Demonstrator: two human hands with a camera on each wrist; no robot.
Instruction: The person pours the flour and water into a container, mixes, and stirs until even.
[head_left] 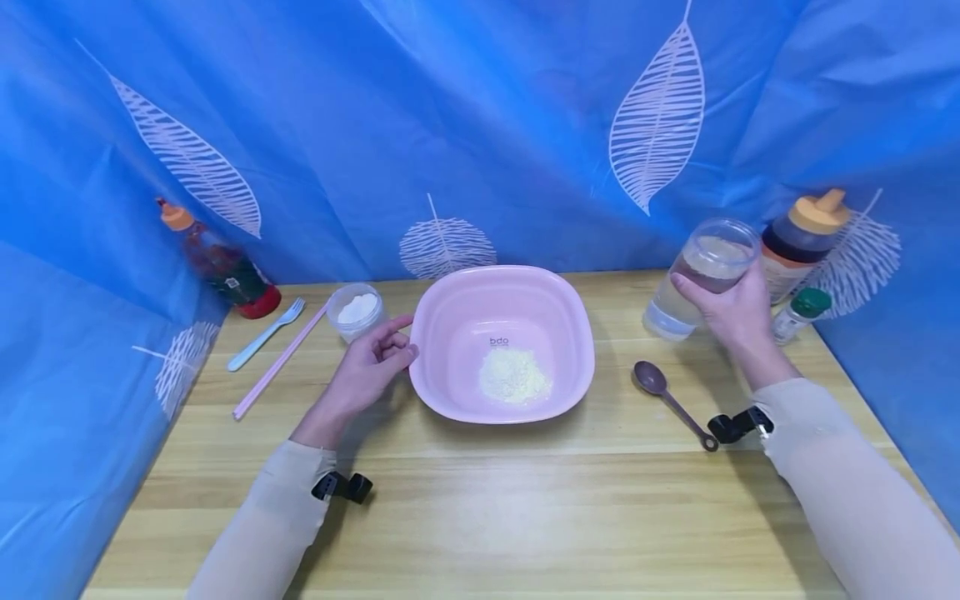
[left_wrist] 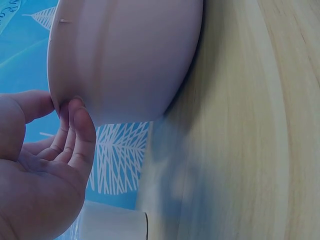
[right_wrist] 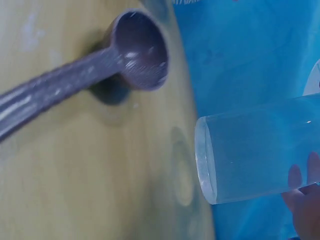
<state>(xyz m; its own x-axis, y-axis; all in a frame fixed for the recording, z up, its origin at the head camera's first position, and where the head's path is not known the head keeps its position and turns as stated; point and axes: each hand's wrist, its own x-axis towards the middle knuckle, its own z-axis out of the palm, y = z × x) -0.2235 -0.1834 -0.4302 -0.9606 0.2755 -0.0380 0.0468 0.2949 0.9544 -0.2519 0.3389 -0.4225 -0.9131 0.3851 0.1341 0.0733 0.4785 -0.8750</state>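
Note:
My left hand (head_left: 366,368) pinches the left rim of a pink plastic basin (head_left: 457,337). In the left wrist view its thumb lies over the rim, with the fingers curled beneath the lip. Pale yellow powder (head_left: 514,377) is heaped on the basin's floor. To the right, my right hand (head_left: 738,315) grips a tall clear jar of water (head_left: 667,307) around its upper part. The right wrist view shows the jar's base (right_wrist: 206,160) close over the table. Nearer to me lies a brown measuring spoon (head_left: 651,379), bowl up.
A small tub of white powder (head_left: 358,310) stands beside my left hand. Farther left are a pink stick (head_left: 281,362), a blue fork (head_left: 266,335) and a red sauce bottle (head_left: 232,271). Behind my right hand stand a dark sauce bottle (head_left: 798,242) and a green-capped shaker (head_left: 802,312). Blue sheeting (head_left: 337,150) hangs behind.

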